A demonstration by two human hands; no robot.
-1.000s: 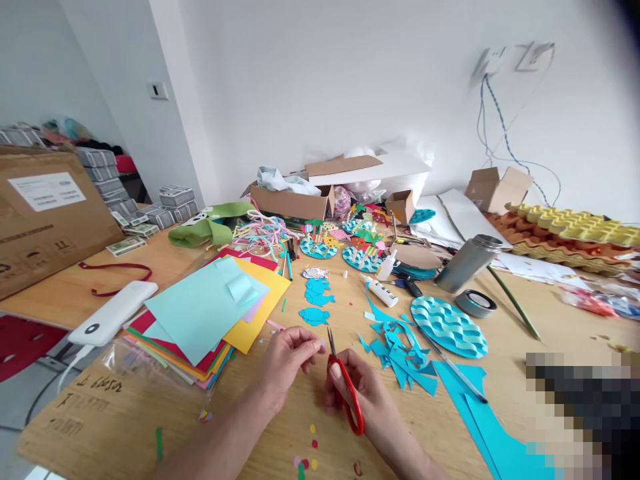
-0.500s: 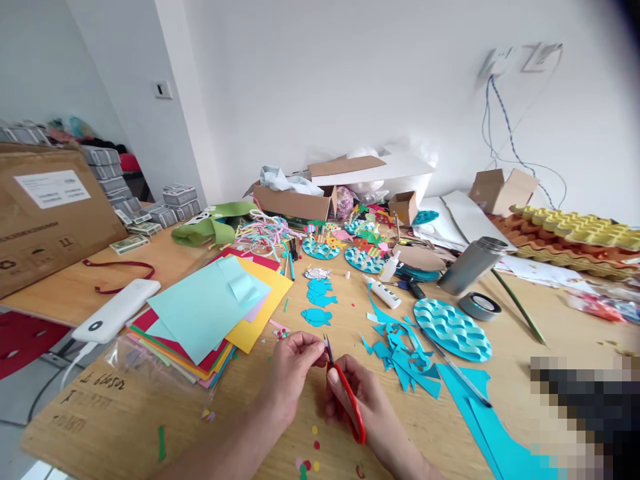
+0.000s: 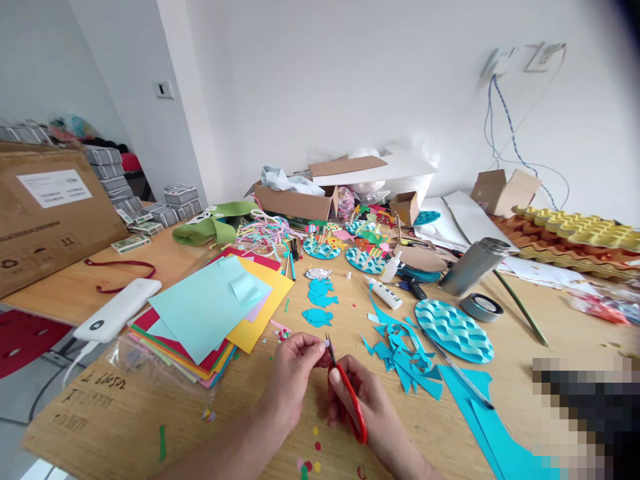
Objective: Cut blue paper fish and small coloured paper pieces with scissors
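Observation:
In my right hand (image 3: 357, 393) are red-handled scissors (image 3: 356, 415), their narrow blades pointing away from me and close to my left fingertips. My left hand (image 3: 297, 367) pinches a small pale piece of paper (image 3: 327, 344) beside the blades; its exact shape is too small to make out. Just beyond my hands lie blue paper fish (image 3: 317, 317), with a white drawn fish (image 3: 319, 273) above them. Tiny round paper dots (image 3: 316, 446) are scattered near my wrists, and a small cluster of red and pale dots (image 3: 283, 335) lies by my left hand.
At left is a stack of coloured paper (image 3: 210, 313) and a white power bank (image 3: 120, 308). Blue paper scraps (image 3: 406, 357), a glue bottle (image 3: 387, 293), a wavy blue oval (image 3: 454, 331), a pen (image 3: 465, 387) and a steel flask (image 3: 475, 267) lie to the right.
Both hands stay nearly in place, with the scissors in the right. The pale piece at my left fingertips shows a little more clearly beside the blades. The view has shifted very slightly.

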